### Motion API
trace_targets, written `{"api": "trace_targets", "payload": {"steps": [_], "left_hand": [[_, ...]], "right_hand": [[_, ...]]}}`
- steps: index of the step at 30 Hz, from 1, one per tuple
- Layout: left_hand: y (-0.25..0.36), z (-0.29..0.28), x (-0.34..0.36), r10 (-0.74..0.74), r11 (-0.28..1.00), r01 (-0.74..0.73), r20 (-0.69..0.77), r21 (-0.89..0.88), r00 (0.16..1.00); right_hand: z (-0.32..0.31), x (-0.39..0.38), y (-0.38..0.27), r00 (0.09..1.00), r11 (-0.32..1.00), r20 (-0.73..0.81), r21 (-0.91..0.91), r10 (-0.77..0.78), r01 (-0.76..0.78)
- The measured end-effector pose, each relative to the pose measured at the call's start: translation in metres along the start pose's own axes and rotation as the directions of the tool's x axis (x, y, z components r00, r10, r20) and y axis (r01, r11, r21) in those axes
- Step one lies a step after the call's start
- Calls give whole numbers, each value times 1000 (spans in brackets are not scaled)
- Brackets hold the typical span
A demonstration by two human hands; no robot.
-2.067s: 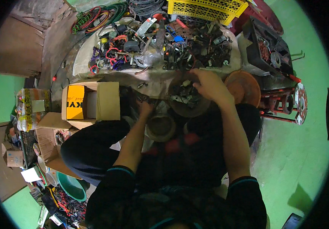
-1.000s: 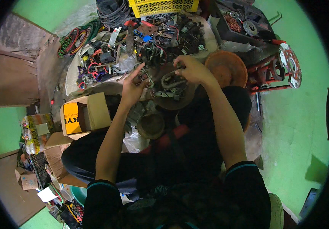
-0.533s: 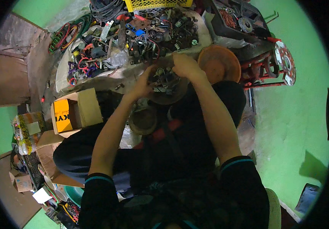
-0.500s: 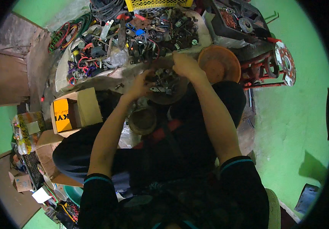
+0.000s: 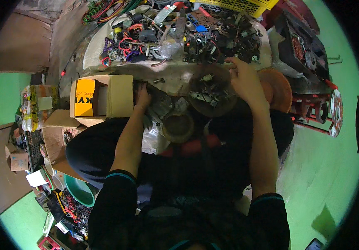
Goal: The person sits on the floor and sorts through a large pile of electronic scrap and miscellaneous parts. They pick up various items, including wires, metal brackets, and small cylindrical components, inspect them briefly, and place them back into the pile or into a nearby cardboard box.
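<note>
My left hand is at the dark, crumpled bag-like material beside the cardboard box; its fingertips are hard to make out against it. My right hand is over the right rim of a round dark bowl, index finger stretched out and thumb apart, with nothing visible between them. Small metal parts lie in the bowl. A smaller round brown container stands nearer me, left of the bowl. A small metal piece lies on the pale cloth between my hands.
Mixed cables and hardware cover the cloth ahead. A cardboard box with an orange box inside stands left. Right are an orange basin, a red metal stand and a black toolbox. A yellow crate is at the back.
My left hand has left the bowl and moved left to the dark material by the cardboard box. My right hand stays near the bowl's right rim. The whole view has shifted.
</note>
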State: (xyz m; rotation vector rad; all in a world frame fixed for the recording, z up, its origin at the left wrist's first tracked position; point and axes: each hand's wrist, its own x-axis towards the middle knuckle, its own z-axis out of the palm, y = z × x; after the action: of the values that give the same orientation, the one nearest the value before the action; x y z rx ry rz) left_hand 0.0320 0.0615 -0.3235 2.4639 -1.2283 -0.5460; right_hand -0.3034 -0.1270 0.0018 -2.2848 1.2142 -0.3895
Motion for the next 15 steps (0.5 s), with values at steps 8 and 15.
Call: {"api": "trace_targets", "payload": {"steps": [8,15], "left_hand": [[-9,6,20,-62,979,64,-17,193,998],[15,2,25,-70,990,35,255,140,964]], "right_hand": [[28,18,-17,991,1000,129,15,-19,17],[204,54,9,845,973,487,162,-221,161]]}}
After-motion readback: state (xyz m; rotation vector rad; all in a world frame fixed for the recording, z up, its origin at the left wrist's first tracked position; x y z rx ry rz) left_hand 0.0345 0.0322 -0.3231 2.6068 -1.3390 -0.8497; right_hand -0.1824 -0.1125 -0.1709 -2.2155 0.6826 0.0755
